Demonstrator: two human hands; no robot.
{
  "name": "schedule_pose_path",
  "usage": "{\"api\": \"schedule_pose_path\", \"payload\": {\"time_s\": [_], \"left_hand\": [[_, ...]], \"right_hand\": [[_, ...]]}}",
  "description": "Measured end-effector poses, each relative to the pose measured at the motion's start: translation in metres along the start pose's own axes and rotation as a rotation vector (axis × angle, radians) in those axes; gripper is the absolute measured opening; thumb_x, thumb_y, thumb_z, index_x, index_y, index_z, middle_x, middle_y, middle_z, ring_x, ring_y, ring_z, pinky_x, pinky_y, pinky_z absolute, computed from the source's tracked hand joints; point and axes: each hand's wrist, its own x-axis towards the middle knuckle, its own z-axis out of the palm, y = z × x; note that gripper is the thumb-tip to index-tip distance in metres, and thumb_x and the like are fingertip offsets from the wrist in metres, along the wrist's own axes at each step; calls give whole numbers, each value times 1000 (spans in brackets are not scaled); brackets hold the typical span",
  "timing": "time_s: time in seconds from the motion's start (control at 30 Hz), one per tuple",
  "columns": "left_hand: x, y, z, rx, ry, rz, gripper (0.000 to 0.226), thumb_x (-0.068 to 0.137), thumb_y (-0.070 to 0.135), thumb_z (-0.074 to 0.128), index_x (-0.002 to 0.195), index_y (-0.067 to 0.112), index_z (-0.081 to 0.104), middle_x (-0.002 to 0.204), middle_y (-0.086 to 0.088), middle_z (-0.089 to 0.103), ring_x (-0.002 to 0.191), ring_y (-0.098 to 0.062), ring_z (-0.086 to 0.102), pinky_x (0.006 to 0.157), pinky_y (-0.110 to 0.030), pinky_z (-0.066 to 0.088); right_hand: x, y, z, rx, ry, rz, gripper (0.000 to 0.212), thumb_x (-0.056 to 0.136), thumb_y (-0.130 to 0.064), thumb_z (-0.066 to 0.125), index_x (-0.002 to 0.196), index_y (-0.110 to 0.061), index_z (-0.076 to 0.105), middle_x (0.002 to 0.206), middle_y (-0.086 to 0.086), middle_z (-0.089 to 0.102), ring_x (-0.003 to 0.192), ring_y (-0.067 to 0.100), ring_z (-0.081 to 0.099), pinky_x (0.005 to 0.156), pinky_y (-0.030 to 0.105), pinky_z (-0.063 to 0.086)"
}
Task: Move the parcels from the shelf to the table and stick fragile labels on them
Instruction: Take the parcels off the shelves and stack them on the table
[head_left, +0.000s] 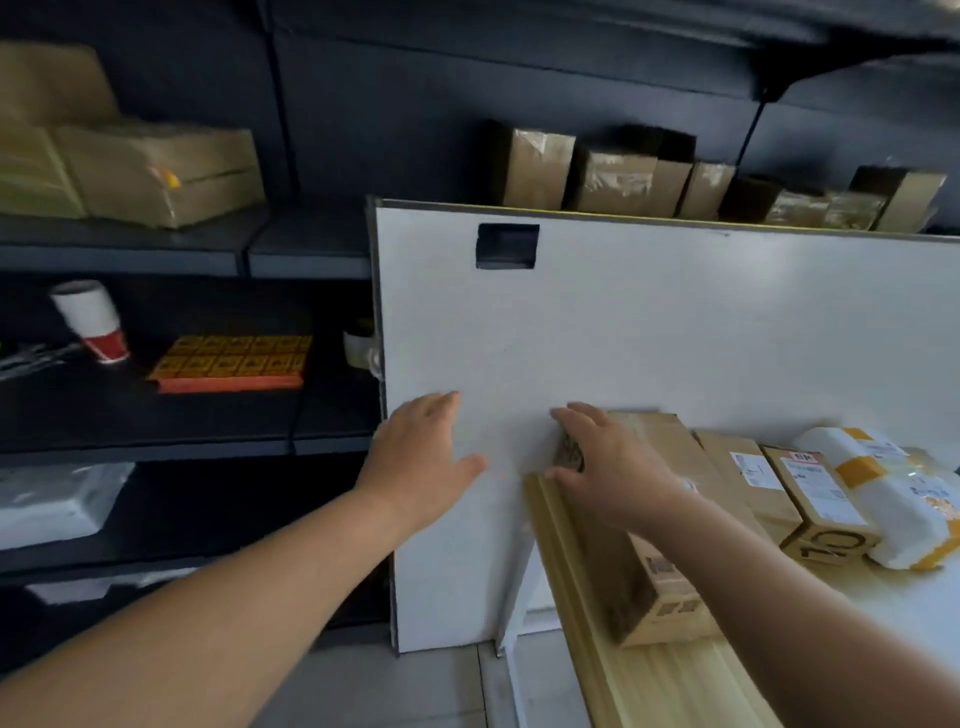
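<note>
Head view: the long cardboard box (649, 582) lies on the near left corner of the table (639, 691), one end pointing at the upright white panel (623, 322). It looks stiff and taped shut, probably light enough for one person. Being long, it would tip if lifted by one end, so the sound hold is a palm against each long side near the middle, or one hand under each end. The cardboard faces look dry and should not slip.

The right hand (608, 467) lies on the far end of that box, fingers spread over the top and thumb down the left side. It looks like a flat press, not a clasp, though blur softens the fingertips. The left hand (426, 457) hangs in the air before the panel, fingers straight and apart, touching nothing.

Beside the long box sit a flat labelled box (748, 467), a smaller printed carton (821, 499) and a white padded parcel (893, 493) banded in yellow tape, which looks soft and squashable.

On the dark shelf (156, 249) more brown parcels (166, 171) wait at the upper left, with a row of small boxes (613, 176) behind the panel. A stack of orange label sheets (234, 361) lies one level lower.
</note>
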Motion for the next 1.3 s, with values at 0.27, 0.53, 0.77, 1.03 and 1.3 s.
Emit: {"api": "schedule_pose_path", "payload": {"time_s": [0.27,0.53,0.77,1.03,1.3], "left_hand": [[-12,-109,-140,226,197,35,78,87,56,55,149,23,23,155,1,25,143,-17,20,117,-38,19],[-21,-203,-250,411,293,-15,79,87,59,53,150,23,21,155,1,25,143,-18,20,116,-39,17],[3,-256,-302,482,354,-58,80,85,61,54,149,24,23,153,2,30,141,-17,25,116,-41,22],[54,-300,-331,549,416,-147,77,85,59,55,148,24,25,152,0,32,140,-20,28,115,-43,24],[97,-346,-358,591,490,-251,75,86,59,54,146,21,30,144,-5,42,131,-26,39,106,-44,32]], "right_hand": [[56,-165,-17,-124,85,-210,66,94,-43,55,151,-29,26,160,-4,21,143,19,27,114,33,26],[103,-291,-32,-152,221,-302,65,94,-45,55,150,-25,30,155,-4,33,139,19,34,113,33,32],[157,-347,-42,-197,239,-310,65,94,-47,54,150,-25,29,154,-2,33,140,21,32,114,39,30],[249,-373,-49,-237,283,-390,58,93,-47,54,143,-21,40,148,2,40,133,25,39,107,40,37],[323,-406,-43,-120,259,-412,57,95,-49,49,143,-20,39,143,5,43,128,26,41,102,40,41]]}}
